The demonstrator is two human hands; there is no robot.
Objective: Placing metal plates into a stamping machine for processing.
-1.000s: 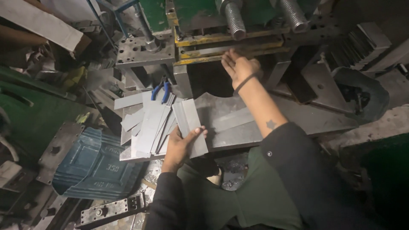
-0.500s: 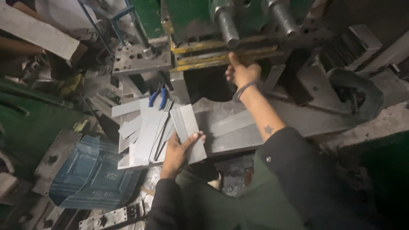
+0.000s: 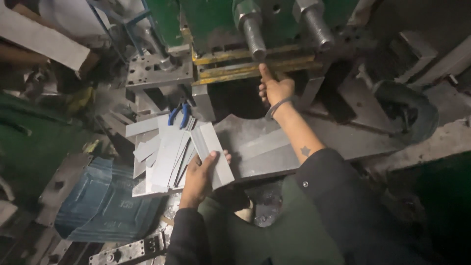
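Far left, at nine o'clock, a blue bin (image 3: 105, 201) sits low beside the bench, clear of both hands. Next comes the stack (image 3: 162, 157) of grey metal strips, fanned out, long axes running roughly six to twelve. The left hand (image 3: 201, 179) rests at the stack's right edge, fingers curled over one strip (image 3: 212, 154), thumb on top, gripping it near its lower end; the strip's long axis points up toward eleven o'clock. Blue-handled pliers (image 3: 177, 114) lie just beyond the stack's top. Moving right, the grey plate (image 3: 267, 149) spans the bench between the arms. The press slot (image 3: 255, 68), yellow-edged, lies at one o'clock from the held strip, well apart. The right hand (image 3: 275, 88) is far nearer it: index finger stretched up touching the slot's lower edge, the others loosely folded, holding nothing. Two steel posts (image 3: 252, 32) hang directly above.
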